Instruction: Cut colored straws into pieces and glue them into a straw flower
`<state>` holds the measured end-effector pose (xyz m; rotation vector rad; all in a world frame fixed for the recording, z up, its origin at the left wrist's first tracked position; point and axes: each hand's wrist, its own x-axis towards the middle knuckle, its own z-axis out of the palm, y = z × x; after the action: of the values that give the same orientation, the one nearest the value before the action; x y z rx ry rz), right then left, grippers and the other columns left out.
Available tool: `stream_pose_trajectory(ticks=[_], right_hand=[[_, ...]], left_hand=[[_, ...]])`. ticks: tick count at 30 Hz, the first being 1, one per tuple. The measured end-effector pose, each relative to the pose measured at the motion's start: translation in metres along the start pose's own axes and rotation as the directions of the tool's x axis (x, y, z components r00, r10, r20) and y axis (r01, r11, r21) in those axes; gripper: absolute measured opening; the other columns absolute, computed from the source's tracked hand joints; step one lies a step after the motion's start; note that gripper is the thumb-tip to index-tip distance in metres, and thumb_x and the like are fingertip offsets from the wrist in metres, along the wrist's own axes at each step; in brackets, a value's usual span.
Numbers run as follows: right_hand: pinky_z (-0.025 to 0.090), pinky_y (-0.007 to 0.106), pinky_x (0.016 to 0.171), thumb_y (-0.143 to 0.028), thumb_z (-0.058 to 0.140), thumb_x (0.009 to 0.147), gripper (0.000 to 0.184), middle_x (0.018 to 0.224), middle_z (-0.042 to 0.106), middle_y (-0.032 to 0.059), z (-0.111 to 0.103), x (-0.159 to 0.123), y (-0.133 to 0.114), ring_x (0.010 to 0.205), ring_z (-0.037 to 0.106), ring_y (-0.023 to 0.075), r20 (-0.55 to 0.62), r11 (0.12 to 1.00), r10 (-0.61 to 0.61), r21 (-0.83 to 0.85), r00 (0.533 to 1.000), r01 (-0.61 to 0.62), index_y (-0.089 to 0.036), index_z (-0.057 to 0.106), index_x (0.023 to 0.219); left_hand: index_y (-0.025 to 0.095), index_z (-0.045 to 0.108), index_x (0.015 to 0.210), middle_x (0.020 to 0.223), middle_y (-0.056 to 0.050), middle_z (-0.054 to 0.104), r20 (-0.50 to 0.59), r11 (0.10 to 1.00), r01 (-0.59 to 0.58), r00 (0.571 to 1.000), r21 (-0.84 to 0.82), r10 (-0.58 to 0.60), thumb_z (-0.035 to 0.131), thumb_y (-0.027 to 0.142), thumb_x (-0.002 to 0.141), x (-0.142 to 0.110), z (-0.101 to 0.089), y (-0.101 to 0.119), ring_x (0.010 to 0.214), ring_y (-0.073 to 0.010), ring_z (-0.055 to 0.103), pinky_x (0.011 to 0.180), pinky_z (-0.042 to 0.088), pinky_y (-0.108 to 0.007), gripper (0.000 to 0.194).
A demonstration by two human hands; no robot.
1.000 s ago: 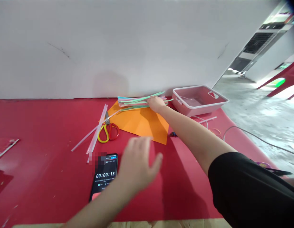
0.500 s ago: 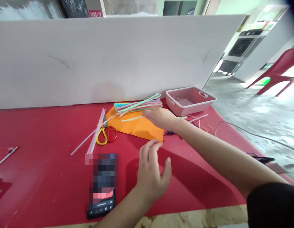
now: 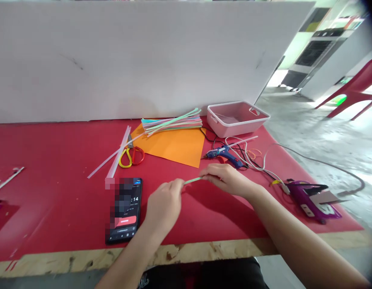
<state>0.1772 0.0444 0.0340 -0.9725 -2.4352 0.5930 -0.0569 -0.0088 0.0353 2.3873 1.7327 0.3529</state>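
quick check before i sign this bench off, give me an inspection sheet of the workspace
Surface: red tabletop, small pale marks
Items in use: green stem between the hands; stem bundle partly on orange sheet
Clutter: phone, scissors, translucent sticks, glue gun, pink tray
Hands: left hand and right hand each grip a stem end
Cables: white cable and black cable tangled near glue gun; purple power strip at right
Surroundings: white panel behind, red chair right

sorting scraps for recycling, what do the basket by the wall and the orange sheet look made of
The basket: probably moulded plastic, pink with a smooth, low sheen, going by its rounded white rim and cut-out handle.

The orange sheet: likely paper or thin card, matte, judging by its flat, crisp edges.
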Motion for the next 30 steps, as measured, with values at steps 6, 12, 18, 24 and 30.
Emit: stream_pose_trajectory(ticks=[6,12,18,24,30], right_hand=[[0.05,0.033,0.081,-0.022,0.042,0.095,0.024,0.094,0.07,0.007,0.004,-0.002,0.016,0.09,0.065,0.0192,-0.029,0.998,0.059,-0.03,0.998,-0.06,-0.024,0.066,0.099],[0.051,0.033,0.076,-0.025,0.042,0.095,0.02,0.091,0.07,0.0077,0.017,0.001,0.021,0.085,0.066,0.0205,-0.162,0.984,0.165,-0.043,0.973,-0.174,-0.022,0.062,0.095],[0.05,0.031,0.07,-0.026,0.04,0.095,0.019,0.087,0.069,0.0066,0.023,0.003,0.019,0.078,0.065,0.0193,-0.236,0.974,0.205,-0.041,0.95,-0.221,-0.022,0.059,0.095],[0.049,0.03,0.073,-0.025,0.044,0.094,0.019,0.09,0.07,0.0081,0.032,0.004,0.003,0.082,0.066,0.0198,-0.181,0.983,0.157,-0.067,0.971,-0.171,-0.021,0.062,0.097],[0.049,0.027,0.069,-0.02,0.047,0.093,0.019,0.087,0.071,0.0079,0.042,0.005,-0.012,0.08,0.067,0.0189,-0.144,0.991,0.063,-0.109,0.988,-0.079,-0.019,0.065,0.098]], left_hand=[[0.013,0.055,0.12,0.117,-0.019,0.063,-0.301,0.981,0.103,0.952,0.163,-0.05,0.042,0.043,0.092,-0.033,-0.013,-0.052,0.109,-0.0322,0.057,0.093,0.045,-0.043,0.043],[-0.002,0.014,0.149,0.113,-0.028,0.059,-0.197,0.854,0.4,0.915,0.332,-0.353,0.044,0.059,0.083,-0.05,-0.009,-0.081,0.101,-0.0428,0.058,0.079,0.049,-0.048,0.095],[0.001,0.015,0.15,0.112,-0.027,0.06,-0.193,0.813,0.49,0.872,0.315,-0.45,0.05,0.052,0.082,-0.047,-0.017,-0.103,0.101,-0.0433,0.058,0.078,0.049,-0.049,0.092],[0.01,0.043,0.138,0.143,-0.022,0.046,-0.358,0.958,0.128,0.933,0.255,-0.029,0.048,0.034,0.088,-0.026,-0.02,-0.057,0.132,-0.0401,0.038,0.106,0.032,-0.056,0.056],[0.015,0.06,0.105,0.081,-0.008,0.072,-0.049,0.97,-0.237,0.97,0.055,0.24,0.042,0.026,0.094,0.026,0.006,0.005,0.082,-0.0258,0.067,0.077,0.048,-0.04,0.023]])
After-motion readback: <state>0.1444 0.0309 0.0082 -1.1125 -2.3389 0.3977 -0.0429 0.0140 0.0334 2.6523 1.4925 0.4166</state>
